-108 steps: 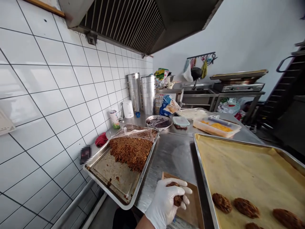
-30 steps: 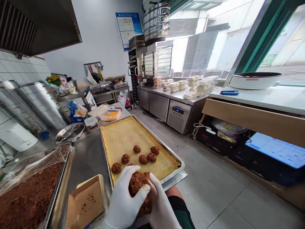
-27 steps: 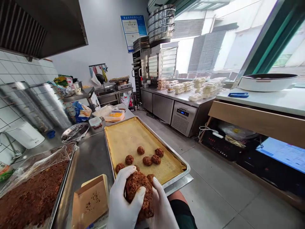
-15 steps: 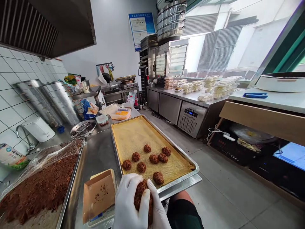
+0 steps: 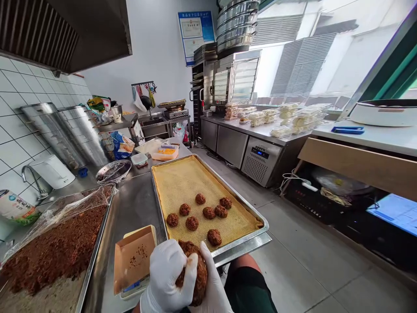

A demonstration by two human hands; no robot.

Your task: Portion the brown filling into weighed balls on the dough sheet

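Both my gloved hands cup a brown crumbly ball at the bottom of the view. My left hand wraps over its left and top side, and my right hand presses it from the right. Just beyond them lies a metal tray lined with yellow paper, carrying several formed brown balls. Left of my hands a brown paper sheet rests on a small scale. A second metal tray at the left holds a heap of brown mix under loose plastic film.
Steel counter with a wrapped bowl, lidded containers, a white kettle and tall steel pots. Tiled wall on the left. Open floor on the right, with steel cabinets and a white counter beyond.
The view swung from the tiled wall round to the kitchen. My right hand joined the left on the ball. Both hands have kept turning and pressing it in front of the lined tray.
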